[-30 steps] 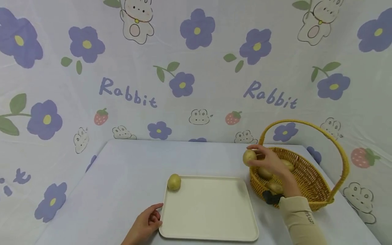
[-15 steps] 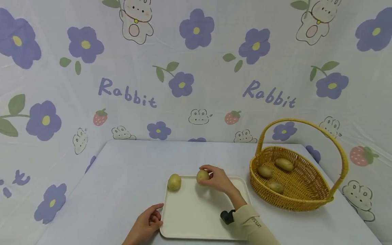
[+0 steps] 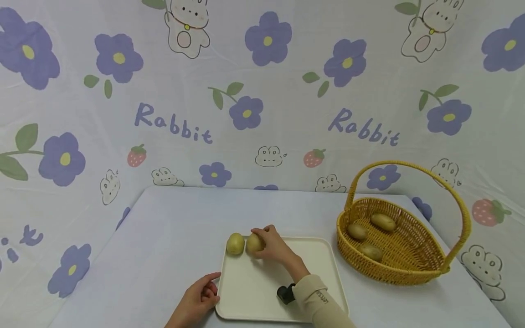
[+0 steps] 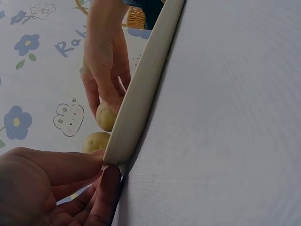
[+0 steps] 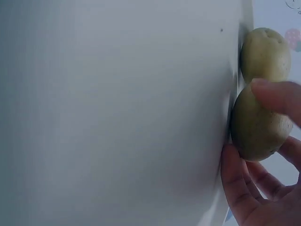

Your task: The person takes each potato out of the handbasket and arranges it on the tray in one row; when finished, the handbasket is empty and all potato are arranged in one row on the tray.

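Observation:
A cream rectangular tray lies on the table. At its left edge, my left hand holds the rim with thumb and fingers; the left wrist view shows the fingertips against the tray's edge. My right hand grips a potato at the tray's far left. In the right wrist view, thumb and fingers are around this potato. Another potato sits in the tray's far left corner, right beside the held one. The two look touching in the right wrist view.
A yellow wicker basket with a tall arched handle stands to the right of the tray. Inside lie three potatoes. Behind the table hangs a white cloth with flowers and rabbits.
My right hand has carried a potato from above the basket leftward to the tray's far left, beside the first potato. My left hand has stayed at the tray's left edge.

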`<action>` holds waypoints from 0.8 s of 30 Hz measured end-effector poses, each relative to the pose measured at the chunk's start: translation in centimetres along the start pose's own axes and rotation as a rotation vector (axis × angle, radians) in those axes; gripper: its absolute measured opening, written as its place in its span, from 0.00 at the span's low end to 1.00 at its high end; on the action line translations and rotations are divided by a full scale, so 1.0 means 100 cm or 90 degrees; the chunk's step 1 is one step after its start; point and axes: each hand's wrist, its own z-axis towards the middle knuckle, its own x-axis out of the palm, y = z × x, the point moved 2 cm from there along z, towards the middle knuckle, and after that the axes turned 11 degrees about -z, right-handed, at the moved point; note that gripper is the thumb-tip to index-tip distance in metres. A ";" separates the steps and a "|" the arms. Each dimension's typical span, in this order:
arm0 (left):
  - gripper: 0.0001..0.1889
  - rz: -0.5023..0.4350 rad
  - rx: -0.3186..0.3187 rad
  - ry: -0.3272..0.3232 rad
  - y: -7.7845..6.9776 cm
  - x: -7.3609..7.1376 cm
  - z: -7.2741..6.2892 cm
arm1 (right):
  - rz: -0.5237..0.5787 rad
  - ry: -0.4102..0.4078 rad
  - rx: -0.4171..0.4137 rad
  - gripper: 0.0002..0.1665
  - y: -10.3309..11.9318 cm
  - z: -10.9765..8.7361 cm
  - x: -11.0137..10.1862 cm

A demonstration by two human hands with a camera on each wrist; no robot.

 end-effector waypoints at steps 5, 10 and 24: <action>0.28 0.017 0.010 0.005 -0.001 0.000 -0.001 | -0.017 0.014 -0.034 0.38 0.002 0.000 0.002; 0.28 0.023 0.010 0.004 -0.002 0.000 0.001 | -0.017 0.022 -0.037 0.38 0.004 -0.001 -0.001; 0.29 0.000 -0.002 -0.001 0.000 0.001 0.000 | -0.013 0.023 -0.015 0.37 -0.001 -0.002 -0.003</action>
